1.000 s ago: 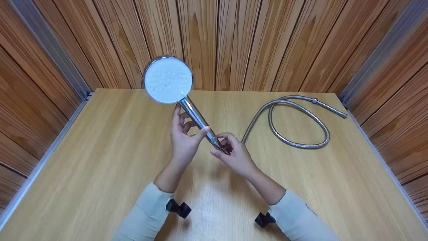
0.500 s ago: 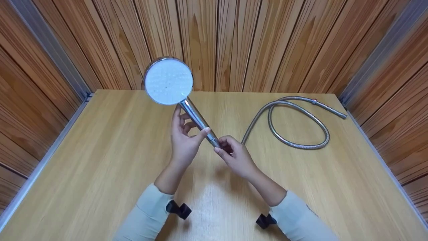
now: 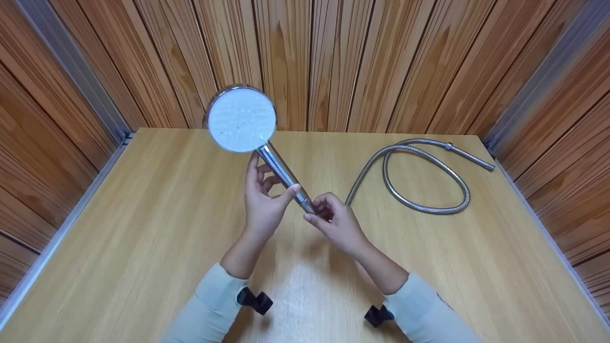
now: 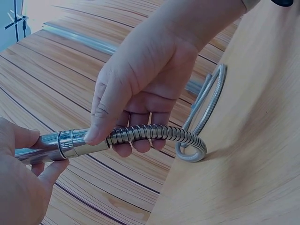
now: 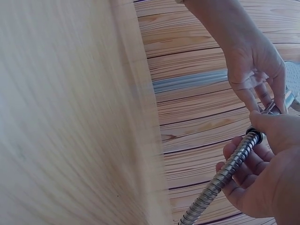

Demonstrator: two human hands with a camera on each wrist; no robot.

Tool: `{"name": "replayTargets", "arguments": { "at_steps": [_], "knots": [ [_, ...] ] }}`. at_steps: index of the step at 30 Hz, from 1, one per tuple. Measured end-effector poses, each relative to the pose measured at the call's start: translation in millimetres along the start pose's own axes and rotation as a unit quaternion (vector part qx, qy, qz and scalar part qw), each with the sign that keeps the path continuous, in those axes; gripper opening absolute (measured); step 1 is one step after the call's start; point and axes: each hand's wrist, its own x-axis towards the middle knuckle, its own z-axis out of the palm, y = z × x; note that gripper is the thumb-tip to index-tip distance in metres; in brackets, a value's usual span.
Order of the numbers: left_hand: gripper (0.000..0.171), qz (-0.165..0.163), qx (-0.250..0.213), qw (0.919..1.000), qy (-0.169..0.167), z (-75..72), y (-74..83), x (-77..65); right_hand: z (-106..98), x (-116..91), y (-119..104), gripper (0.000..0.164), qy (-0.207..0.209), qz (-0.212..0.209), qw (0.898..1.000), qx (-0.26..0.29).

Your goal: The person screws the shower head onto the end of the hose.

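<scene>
A chrome hand shower with a round white spray face is held up at a tilt over the table. My left hand grips its handle, thumb across the front and fingers behind. At the handle's lower end, my right hand pinches the end fitting of the metal shower hose. Seen in the left wrist view, that smooth hose fitting meets the handle, with the ribbed hose running over the right fingers. The right wrist view has the hose hanging down from the right hand.
The rest of the hose lies looped on the wooden table at the right, its free end with a small collar pointing to the back right corner. Wood-plank walls stand behind and at both sides, with metal strips at the corners.
The hand shower sits slightly lower in the head view. My right thumb and fingers have shifted a little around the hose fitting; the left hand keeps its grip.
</scene>
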Motion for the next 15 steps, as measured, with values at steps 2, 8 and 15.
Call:
{"name": "replayTargets", "arguments": {
  "at_steps": [2, 8, 15],
  "knots": [
    [0.098, 0.003, 0.002, 1.0, 0.0, 0.2, -0.2, 0.1, -0.2, -0.1, -0.2, 0.02, -0.002, -0.002, 1.0, -0.004],
    [0.098, 0.004, 0.004, 1.0, 0.0, 0.9, 1.6, -0.5, -2.0, -0.5, -0.7, 0.019, -0.013, -0.013, 1.0, -0.018],
    [0.097, 0.018, -0.002, 0.9998, -0.005, 3.3, 2.2, -0.5, -5.4, -1.6, 0.3, 0.023, -0.02, -0.02, 1.0, -0.013]
  ]
}}
